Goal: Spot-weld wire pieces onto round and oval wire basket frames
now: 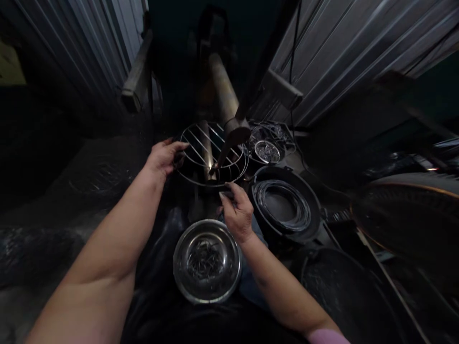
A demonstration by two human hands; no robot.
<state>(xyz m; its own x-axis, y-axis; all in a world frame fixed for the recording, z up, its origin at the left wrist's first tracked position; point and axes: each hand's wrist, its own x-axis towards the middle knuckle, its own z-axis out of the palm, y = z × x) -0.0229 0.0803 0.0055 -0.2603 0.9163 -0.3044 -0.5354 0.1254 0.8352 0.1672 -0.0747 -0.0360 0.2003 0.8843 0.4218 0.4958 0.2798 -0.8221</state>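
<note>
My left hand (167, 156) is closed on the left rim of a round wire rack (196, 149) with parallel bars. The rack lies around a lower metal bar (207, 148), and a dark pointed arm comes down to that bar's near end. Close to the rack's front rim is my right hand (237, 210), thumb and fingers drawn together in a pinch. Whatever is between those fingers is too small and dark to make out. Below the hands sits a shiny metal bowl (182, 282) with many short metal pieces (205, 259) inside.
A thick cylindrical machine arm (224, 91) reaches over the rack from behind. To the right, a black pan (315, 210) holds coiled wire (263, 205). Behind it stands a small round basket (267, 152) among metal pieces. A large dark round container (344, 286) lies at lower right.
</note>
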